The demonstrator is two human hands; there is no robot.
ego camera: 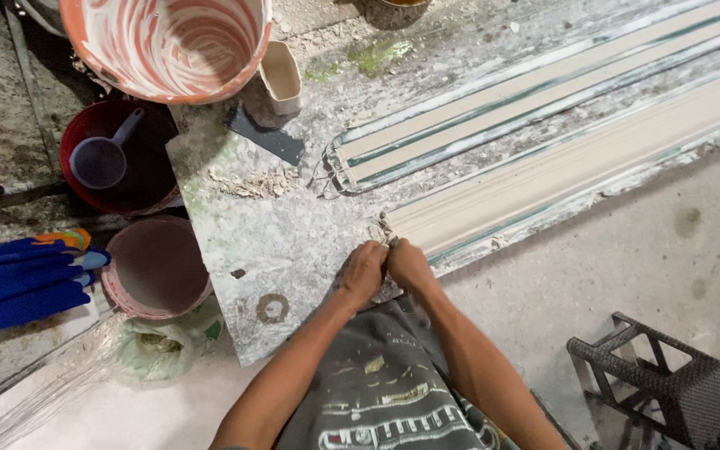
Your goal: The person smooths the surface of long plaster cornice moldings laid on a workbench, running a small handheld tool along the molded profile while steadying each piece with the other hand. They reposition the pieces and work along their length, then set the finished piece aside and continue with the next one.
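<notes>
At lower centre we see both hands, left hand [362, 271] and right hand [410, 265], closed together on the near end of a long plaster moulding [577, 162]. It lies on the counter [268, 233], its long axis running away toward the upper right.

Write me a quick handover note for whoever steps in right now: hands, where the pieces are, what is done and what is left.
Left hand and right hand: pressed together, fingers closed at the near end of the long plaster moulding on the slab table. What they pinch is hidden.
A second moulding lies alongside, wire ends sticking out of its near end.
Buckets: big streaked one, red one with a scoop, pink one, all left of the table.
Done: both mouldings appear cast. Left: work at this end.
</notes>
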